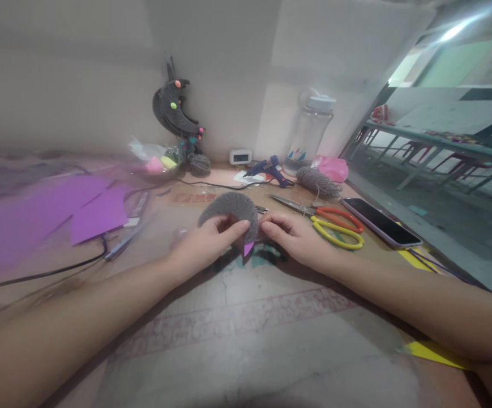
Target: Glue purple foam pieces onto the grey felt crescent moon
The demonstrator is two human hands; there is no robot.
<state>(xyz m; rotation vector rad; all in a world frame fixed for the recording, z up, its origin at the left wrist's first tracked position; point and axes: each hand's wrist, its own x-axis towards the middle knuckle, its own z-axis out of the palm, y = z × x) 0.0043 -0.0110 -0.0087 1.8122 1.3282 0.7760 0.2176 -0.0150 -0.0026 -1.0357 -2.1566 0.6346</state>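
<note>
My left hand [212, 241] is closed on a crescent shape wrapped in grey yarn [232, 205], thumb on its near face. A bare purple tip [249, 249] sticks out at the crescent's lower end. Close by the crescent's right edge, my right hand [286, 233] has thumb and fingers pinched together; whatever lies between them is too small to make out. Just right of that hand lie scissors with orange and yellow handles [338, 233], blades pointing left. Behind them is a bundle of grey yarn [319, 182].
Purple sheets [99, 215] and a pen [122, 245] lie at left, with a black cable [59, 277]. At the back are a decorated grey crescent [173, 110], small clock [240, 157], blue glue gun [269, 170] and clear bottle [309, 133]. A phone [381, 222] lies near the right edge.
</note>
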